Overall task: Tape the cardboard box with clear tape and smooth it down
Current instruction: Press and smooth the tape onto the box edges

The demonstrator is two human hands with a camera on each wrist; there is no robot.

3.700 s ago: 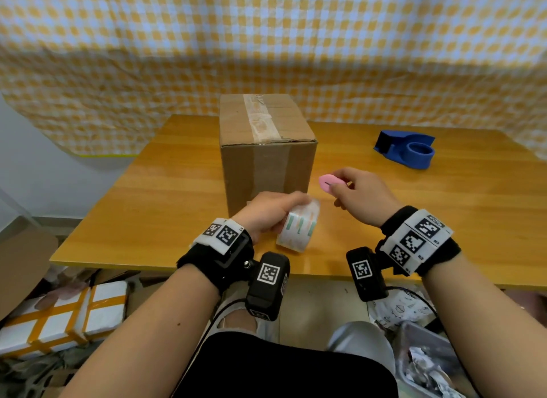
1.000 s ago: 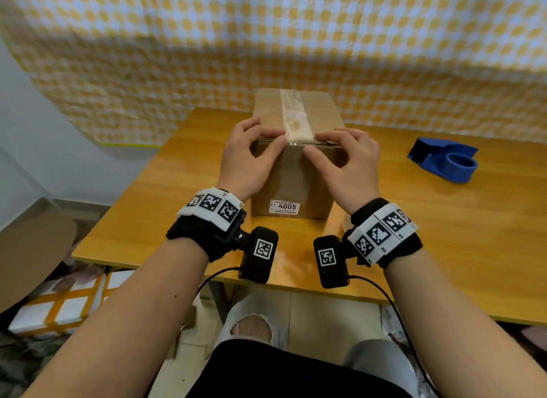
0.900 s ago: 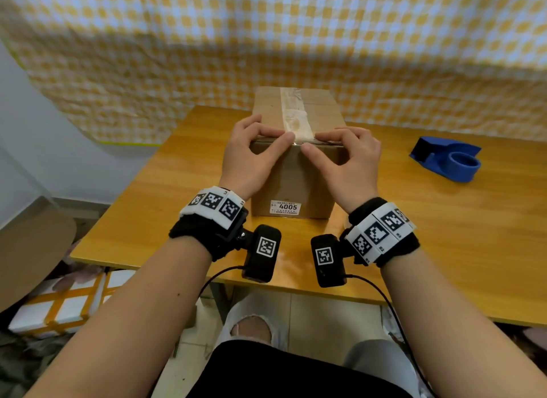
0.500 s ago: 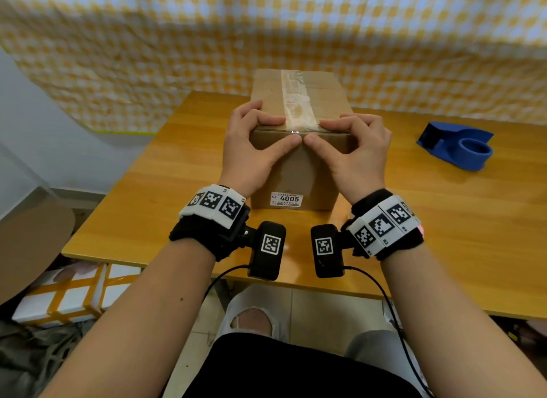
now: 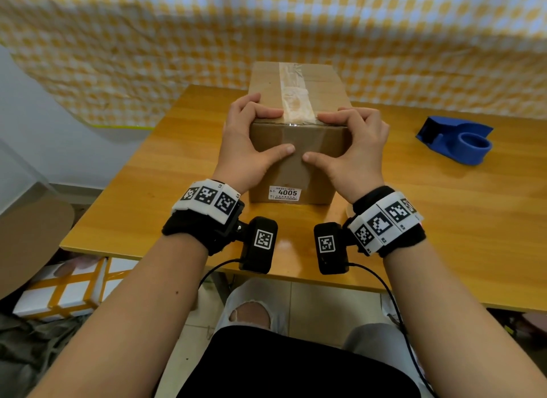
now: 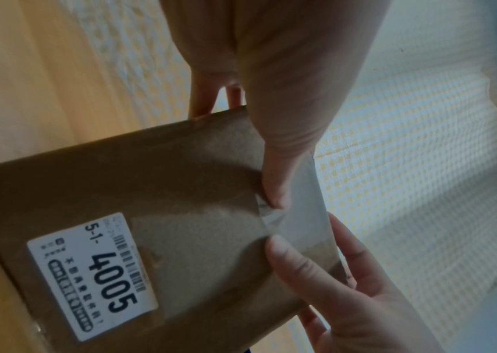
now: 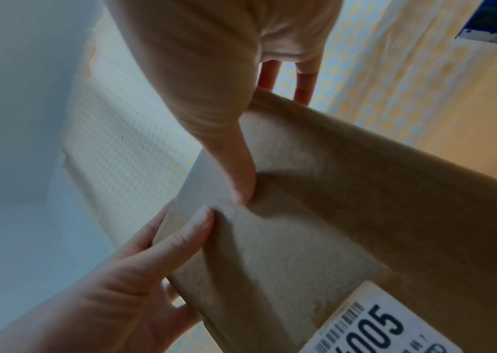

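A brown cardboard box (image 5: 319,143) stands on the wooden table (image 5: 444,220), with a white "4005" label (image 5: 284,194) low on its front. A strip of clear tape (image 5: 293,98) runs along the top seam and folds over onto the front face. My left hand (image 5: 284,130) and right hand (image 5: 315,137) both grip the box's top front edge, fingers curled on the lid. Both thumbs press the tape's end against the front face. In the wrist views the left thumb (image 6: 274,191) and right thumb (image 7: 241,188) sit at the edges of the tape (image 6: 298,215).
A blue tape dispenser (image 5: 455,140) lies on the table to the right, also in the right wrist view (image 7: 483,31). A yellow checked cloth (image 5: 177,27) hangs behind. White boxes with orange tape (image 5: 59,291) sit on the floor at left.
Within the last second both thumbs slid from the box's top front edge down the front face over the tape. Earlier, my hands held a tape roll and a small pink item.
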